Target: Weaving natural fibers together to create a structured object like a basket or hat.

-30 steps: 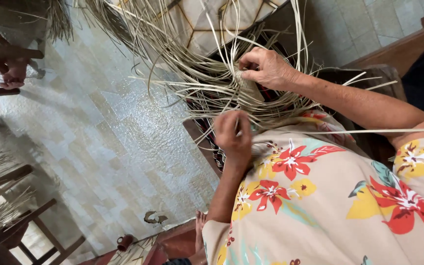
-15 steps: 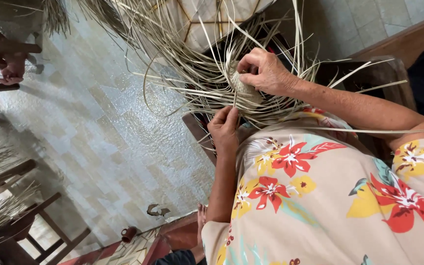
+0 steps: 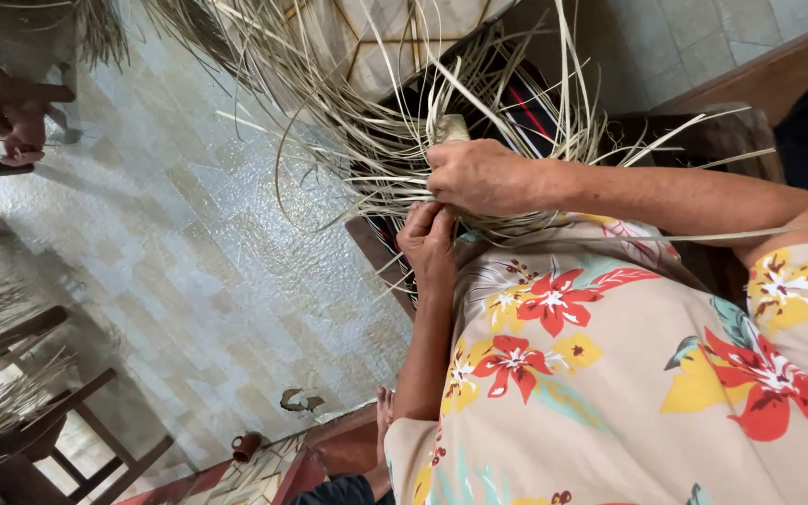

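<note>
No packages, labels or signs that I can make out; the nearest to a marked surface is a pale cushion or panel with dark seam lines [image 3: 381, 37] at top centre, behind the straw. Two hands of mine in view. My right hand [image 3: 479, 176] lies over the middle of the woven straw piece [image 3: 451, 128], fingers curled down in a closed grip on the strands, a small woven end poking up just above the knuckles. My left hand [image 3: 427, 241] sits just below, touching the right, fingertips pinched shut on a few thin strands at the lower edge of the weave. The piece rests in my lap over a dark striped cloth [image 3: 526, 103], with loose straw strips [image 3: 329, 112] fanning out up and left, too many to count; one long strip [image 3: 703, 238] runs right across my forearm. Floral shirt [image 3: 610, 374] fills the lower right and hides my lap. Another person's hand [image 3: 13, 117] shows at the far left edge by a wooden chair rail. One wooden chair [image 3: 67, 440] stands lower left with more straw bundles [image 3: 2, 393] on it. Tiled floor [image 3: 189, 243] between. One small brown cup-like thing [image 3: 245, 446] lies on the floor near the bottom, beside a bare foot [image 3: 382, 416].
</note>
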